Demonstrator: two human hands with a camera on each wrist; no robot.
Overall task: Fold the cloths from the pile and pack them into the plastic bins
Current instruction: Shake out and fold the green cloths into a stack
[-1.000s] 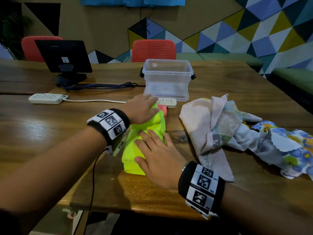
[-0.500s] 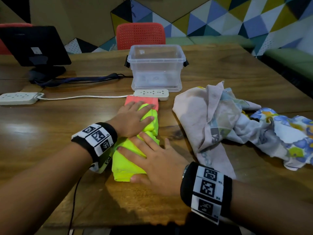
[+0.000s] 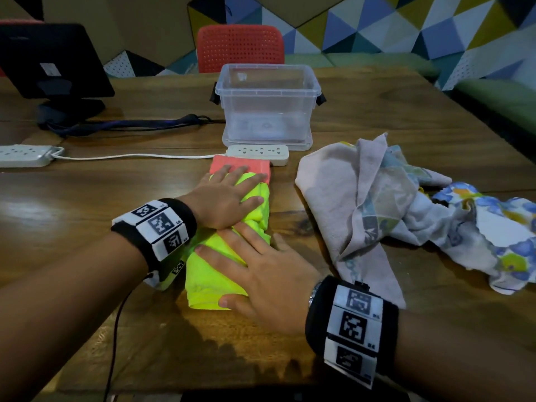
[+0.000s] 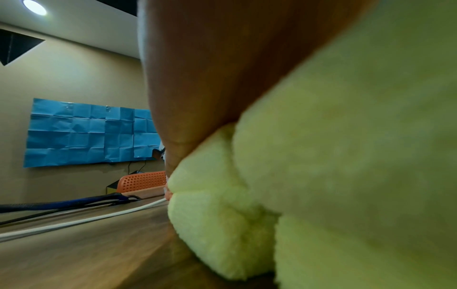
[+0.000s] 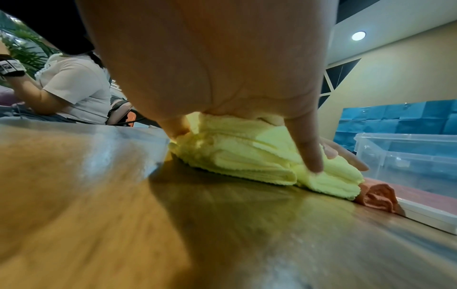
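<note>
A folded neon-yellow cloth [image 3: 208, 274] lies lengthwise on the wooden table [image 3: 87, 216], its far end against a folded pink cloth [image 3: 232, 165]. My left hand [image 3: 229, 190] lies flat on the yellow cloth's far part, fingertips reaching onto the pink cloth. My right hand [image 3: 252, 262] presses flat on the near part with fingers spread. The yellow cloth [image 5: 259, 156] shows its stacked layers under my right hand [image 5: 272, 127] in the right wrist view, and the yellow cloth [image 4: 321, 176] fills the left wrist view. A clear plastic bin [image 3: 268, 103] stands empty behind the cloths. A crumpled pile of floral cloths [image 3: 406, 204] lies to the right.
A white power strip [image 3: 258, 153] sits between the pink cloth and the bin, its cable running left to a second strip [image 3: 24, 155]. A black monitor [image 3: 49, 59] with dark cables stands at the back left. A red chair [image 3: 240, 47] stands behind the table. Another person [image 5: 74, 91] sits nearby.
The left hand has slid along the yellow cloth toward its far end and flattened, uncovering more of the pink cloth. The right hand stays pressed on the near part.
</note>
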